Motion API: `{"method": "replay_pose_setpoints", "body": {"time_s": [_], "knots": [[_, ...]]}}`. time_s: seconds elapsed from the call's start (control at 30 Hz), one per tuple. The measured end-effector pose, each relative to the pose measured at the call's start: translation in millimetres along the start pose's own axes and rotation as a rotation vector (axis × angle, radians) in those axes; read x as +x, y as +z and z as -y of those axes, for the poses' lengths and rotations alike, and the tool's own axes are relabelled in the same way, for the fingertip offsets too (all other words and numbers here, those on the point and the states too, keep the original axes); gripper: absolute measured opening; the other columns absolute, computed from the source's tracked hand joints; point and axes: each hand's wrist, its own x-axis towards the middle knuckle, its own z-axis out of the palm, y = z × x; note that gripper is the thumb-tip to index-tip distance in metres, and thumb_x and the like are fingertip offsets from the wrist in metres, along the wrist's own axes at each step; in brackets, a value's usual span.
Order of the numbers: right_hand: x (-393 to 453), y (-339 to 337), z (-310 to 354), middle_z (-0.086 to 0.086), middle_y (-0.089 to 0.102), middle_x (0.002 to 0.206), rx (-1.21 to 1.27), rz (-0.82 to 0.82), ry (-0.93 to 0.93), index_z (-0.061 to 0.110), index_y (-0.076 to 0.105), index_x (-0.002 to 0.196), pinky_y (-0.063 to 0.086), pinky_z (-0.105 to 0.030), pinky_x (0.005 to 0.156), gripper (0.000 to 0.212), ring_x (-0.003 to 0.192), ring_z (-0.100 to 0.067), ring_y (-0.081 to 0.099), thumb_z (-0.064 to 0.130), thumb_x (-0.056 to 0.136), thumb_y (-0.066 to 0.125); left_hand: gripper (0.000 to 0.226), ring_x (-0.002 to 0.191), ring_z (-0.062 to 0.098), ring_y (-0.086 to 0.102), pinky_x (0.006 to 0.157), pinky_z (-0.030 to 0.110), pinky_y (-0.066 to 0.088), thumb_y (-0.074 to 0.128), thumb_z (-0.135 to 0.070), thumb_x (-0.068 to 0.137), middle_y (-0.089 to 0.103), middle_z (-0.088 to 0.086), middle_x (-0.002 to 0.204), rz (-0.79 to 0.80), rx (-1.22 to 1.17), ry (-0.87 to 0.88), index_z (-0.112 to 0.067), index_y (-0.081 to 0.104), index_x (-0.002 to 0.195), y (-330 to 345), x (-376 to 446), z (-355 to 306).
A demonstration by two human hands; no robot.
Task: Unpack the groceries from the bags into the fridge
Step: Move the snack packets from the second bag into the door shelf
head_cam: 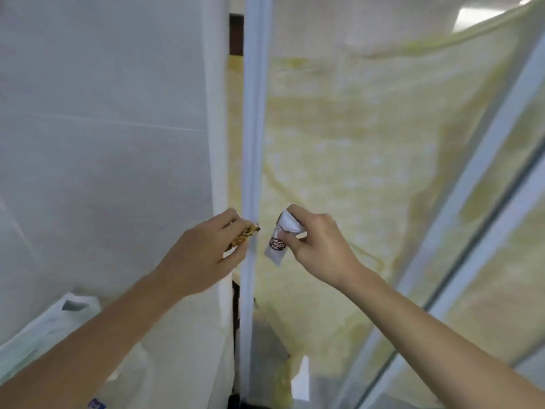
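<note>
My left hand (203, 252) grips a small brown and gold wrapped packet (244, 235), its tip sticking out past my fingers toward the white fridge door edge (250, 149). My right hand (315, 243) pinches a small white sachet (278, 242) with a dark round logo, held upright just right of that edge. The white fridge door (103, 128) fills the left side. A narrow dark gap shows between the door and the vertical white strip. The view is blurred.
A white plastic bag (59, 317) with a cut-out handle lies at the lower left, under my left forearm. A pale yellow-patterned surface (368, 172) fills the right. White and glass bars (472, 216) slant across the far right.
</note>
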Motion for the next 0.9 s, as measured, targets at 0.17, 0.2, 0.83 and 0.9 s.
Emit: {"method": "replay_pose_setpoints", "body": {"time_s": [0.17,0.2,0.83,0.9], "knots": [[-80,-131,-33,-0.001,0.054,0.069,-0.170,-0.201,0.168,0.019,0.049,0.088,0.043,-0.045,0.059,0.018,0.060,-0.023,0.039,0.018,0.093,0.066,0.022,0.073,0.007,0.049,0.060,0.027,0.047,0.053,-0.033,0.101,0.051,-0.014,0.105,-0.013,-0.131,0.290,-0.028,0.060,0.122,43,89,-114],[-100,-157,-38,0.001,0.057,0.070,-0.201,-0.243,0.206,0.019,0.051,0.089,0.043,-0.044,0.059,0.016,0.060,-0.021,0.041,0.019,0.093,0.067,0.024,0.074,0.005,0.048,0.060,0.028,0.046,0.051,-0.034,0.101,0.051,-0.014,0.106,-0.018,-0.158,0.341,-0.029,0.059,0.122,54,106,-140],[-472,-452,-26,0.000,0.060,0.072,-0.974,-0.824,0.982,0.019,0.047,0.088,0.050,-0.046,0.059,0.014,0.071,-0.033,0.053,0.008,0.087,0.057,0.025,0.086,0.015,0.053,0.070,0.040,0.052,0.044,-0.037,0.106,0.041,-0.020,0.108,0.202,-0.764,1.116,-0.033,0.052,0.129,214,201,-665],[-497,-454,-14,0.001,0.054,0.069,-1.049,-0.832,1.083,0.020,0.043,0.087,0.046,-0.043,0.056,0.019,0.068,-0.033,0.050,0.009,0.091,0.058,0.028,0.083,0.012,0.053,0.070,0.040,0.051,0.045,-0.036,0.106,0.043,-0.020,0.111,0.243,-0.825,1.185,-0.032,0.052,0.134,218,189,-709]]}}
